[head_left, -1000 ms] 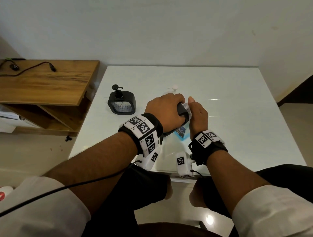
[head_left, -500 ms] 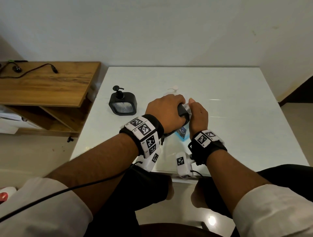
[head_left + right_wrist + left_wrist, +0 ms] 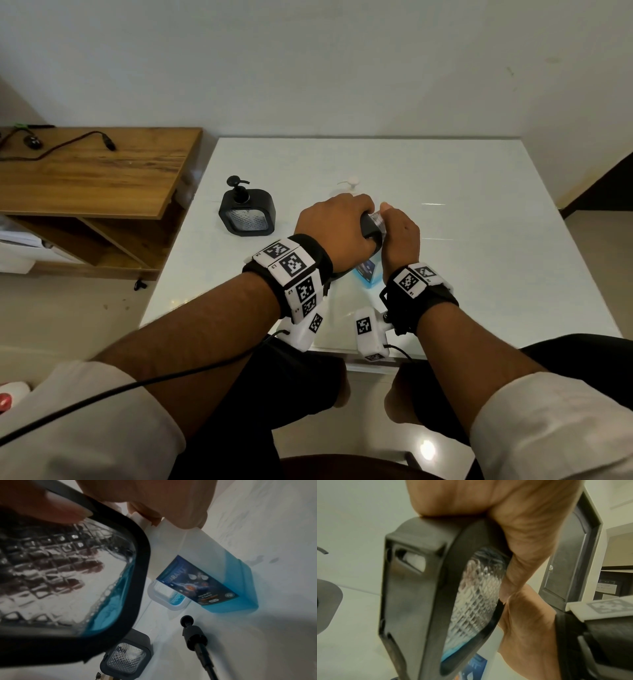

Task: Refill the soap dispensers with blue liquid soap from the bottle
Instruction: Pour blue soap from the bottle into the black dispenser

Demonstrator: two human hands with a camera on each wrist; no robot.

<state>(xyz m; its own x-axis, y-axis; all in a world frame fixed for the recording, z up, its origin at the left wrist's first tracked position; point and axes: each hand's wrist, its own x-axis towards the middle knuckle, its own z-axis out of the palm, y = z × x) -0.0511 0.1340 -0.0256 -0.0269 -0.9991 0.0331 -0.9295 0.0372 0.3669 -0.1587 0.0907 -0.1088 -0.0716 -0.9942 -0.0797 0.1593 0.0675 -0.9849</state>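
Head view: left hand [image 3: 337,224] grips a black rounded-square dispenser [image 3: 370,226], tilted above the glossy white tabletop [image 3: 479,240]; right hand [image 3: 399,236] is curled on the soap bottle [image 3: 368,274]. A second black dispenser [image 3: 247,214] stands well to the left.

Left wrist: fingers [image 3: 522,534] wrap the matte frame, with its diamond-textured clear window.

Right wrist: blue liquid pools in the window's low corner; the translucent rectangular bottle is part-full; a black pump head [image 3: 193,632] lies on the tabletop.

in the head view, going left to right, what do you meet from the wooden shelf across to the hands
wooden shelf → black soap dispenser standing on the white table → left hand gripping a second black dispenser → right hand, curled at the soap bottle
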